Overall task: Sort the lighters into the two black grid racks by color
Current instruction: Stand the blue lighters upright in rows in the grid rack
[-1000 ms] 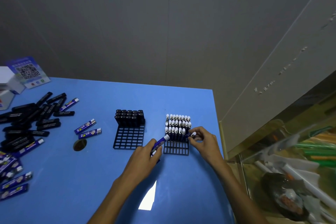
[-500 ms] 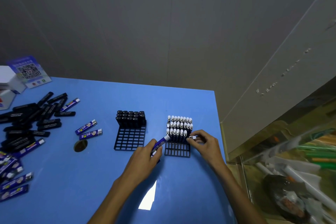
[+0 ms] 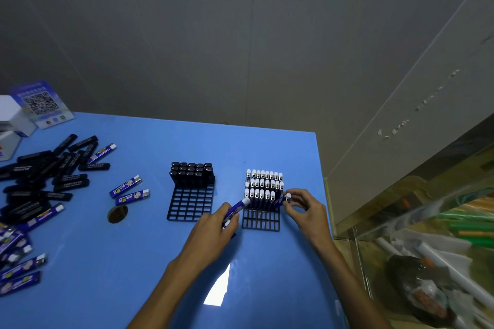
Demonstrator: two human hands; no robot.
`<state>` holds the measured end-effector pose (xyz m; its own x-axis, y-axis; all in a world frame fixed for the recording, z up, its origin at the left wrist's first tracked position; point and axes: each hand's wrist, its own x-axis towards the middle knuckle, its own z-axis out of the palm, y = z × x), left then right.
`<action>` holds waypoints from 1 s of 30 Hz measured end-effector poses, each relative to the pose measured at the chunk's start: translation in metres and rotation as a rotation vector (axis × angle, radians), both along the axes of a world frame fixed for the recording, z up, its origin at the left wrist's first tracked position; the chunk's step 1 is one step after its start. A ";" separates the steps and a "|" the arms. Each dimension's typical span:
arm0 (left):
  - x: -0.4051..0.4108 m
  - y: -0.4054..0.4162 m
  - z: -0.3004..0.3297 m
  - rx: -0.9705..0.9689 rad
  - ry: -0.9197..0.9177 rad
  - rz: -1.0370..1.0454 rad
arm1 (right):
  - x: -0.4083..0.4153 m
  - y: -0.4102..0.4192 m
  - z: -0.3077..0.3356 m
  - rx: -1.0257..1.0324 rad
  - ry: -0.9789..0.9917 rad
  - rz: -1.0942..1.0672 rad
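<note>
Little has changed: right hand (image 3: 304, 208) still pinches a white-capped blue plastic lighter (image 3: 284, 199) at the right black grid rack (image 3: 260, 219); left hand (image 3: 213, 230) still grips another blue lighter (image 3: 236, 208).

Right hand (image 3: 304, 211) has tilted its lighter (image 3: 284, 199) (white-capped) rackward.

We see a bright blue counter (image 3: 160, 262) and two black grid racks: the left rack (image 3: 190, 205) bears all-black lighters (image 3: 191, 174), the right rack (image 3: 260, 219) dark-blue ones with white caps (image 3: 263, 185). Loose blue lighters (image 3: 125, 186) show yellow-and-white print.
</note>
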<state>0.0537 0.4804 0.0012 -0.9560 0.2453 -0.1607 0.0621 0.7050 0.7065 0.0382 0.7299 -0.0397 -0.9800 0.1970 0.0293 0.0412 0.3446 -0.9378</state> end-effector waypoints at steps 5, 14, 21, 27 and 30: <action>-0.001 0.000 0.000 0.000 0.005 -0.006 | -0.005 0.003 0.005 0.144 0.017 0.109; -0.002 -0.001 0.001 0.003 -0.004 0.002 | -0.009 -0.001 0.009 0.271 0.108 0.161; -0.002 -0.001 0.002 0.018 -0.005 0.000 | -0.013 -0.004 0.005 0.337 0.091 0.192; -0.001 -0.001 0.003 0.009 -0.003 0.008 | -0.013 -0.006 0.003 0.339 0.042 0.154; -0.001 0.000 0.004 0.012 -0.001 0.004 | -0.010 -0.007 0.004 0.355 0.008 0.128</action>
